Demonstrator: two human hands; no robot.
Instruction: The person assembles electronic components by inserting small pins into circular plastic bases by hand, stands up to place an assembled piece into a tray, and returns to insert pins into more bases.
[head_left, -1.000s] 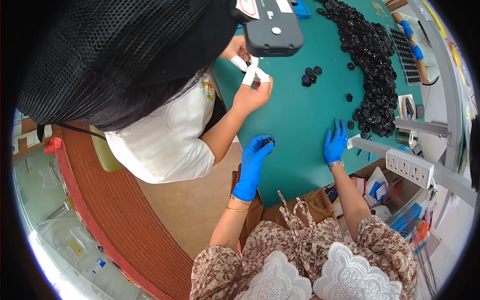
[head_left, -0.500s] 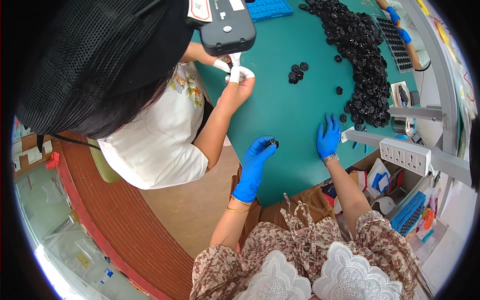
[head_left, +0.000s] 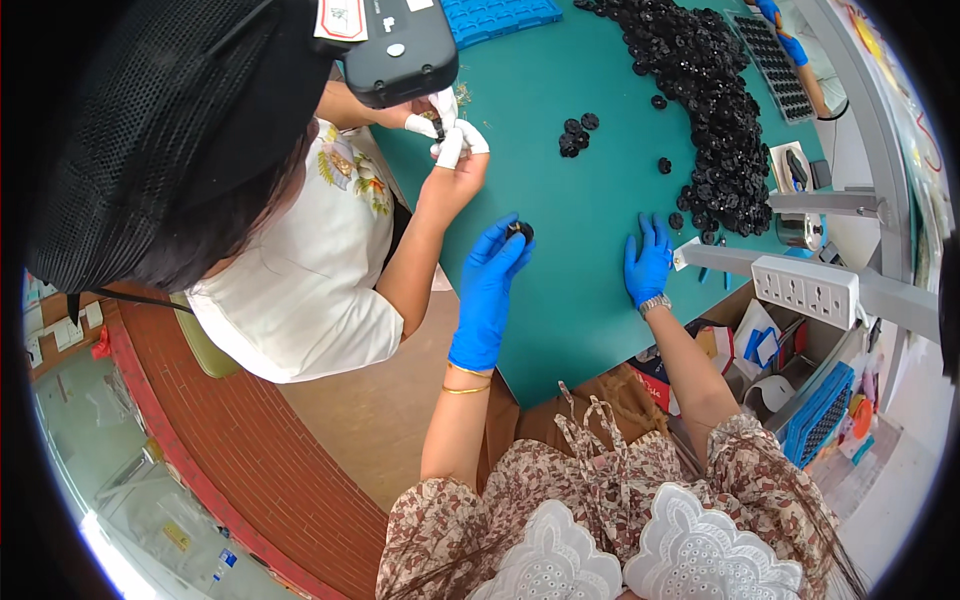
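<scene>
In a blue glove, my left hand point(head_left: 490, 280) is closed with its fingertips on a small round black part point(head_left: 520, 231), held over the near left of the green table point(head_left: 570, 330). My right hand point(head_left: 648, 263), gloved in blue too, rests on the tabletop with its fingers stretched out and nothing in them. Beyond it spreads a long heap of similar black parts point(head_left: 700, 110). A small cluster of the same parts point(head_left: 574, 140) lies apart from the heap, and a few single ones are scattered along its edge.
At my left a co-worker with white finger covers point(head_left: 455, 140) handles a small dark piece. A blue tray point(head_left: 500, 18) lies at the far edge, a black tray point(head_left: 775, 65) at the far right. A power strip point(head_left: 805, 290) on a metal bar crosses at the right.
My left hand, with the black part in its fingertips, has moved away from me and slightly left. My right hand stays flat on the table. The whole view has shifted a little.
</scene>
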